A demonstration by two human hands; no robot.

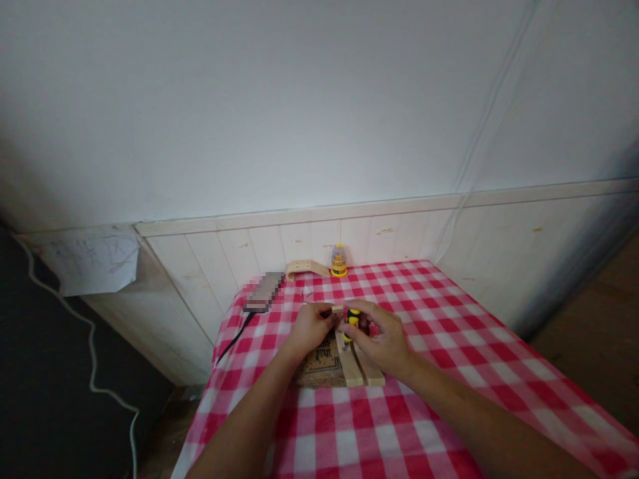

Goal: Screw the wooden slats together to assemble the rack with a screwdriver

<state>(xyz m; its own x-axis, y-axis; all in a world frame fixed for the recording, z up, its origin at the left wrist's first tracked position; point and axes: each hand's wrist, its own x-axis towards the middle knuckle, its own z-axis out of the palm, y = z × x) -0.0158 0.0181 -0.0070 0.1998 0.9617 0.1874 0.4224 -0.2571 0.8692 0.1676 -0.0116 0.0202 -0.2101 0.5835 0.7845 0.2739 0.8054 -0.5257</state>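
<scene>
My right hand (388, 338) is closed around a short yellow-and-black screwdriver (354, 315), held over two pale wooden strips (352, 372). The screwdriver's tip is hidden, so I cannot tell whether it touches the wood. My left hand (310, 327) is closed, thumb and fingers pinching near the far end of the left strip. Beneath the strips lies a brown board (317, 376) with black printed lettering, partly covered by my left hand.
A blurred flat object (265, 291) with a black cable (239, 339) lies at the back left. Along the wall stand a bent wooden piece (305, 266) and a clear, yellow-based container (339, 261). Small thin pieces (306, 294) lie on the checked tablecloth (449, 372).
</scene>
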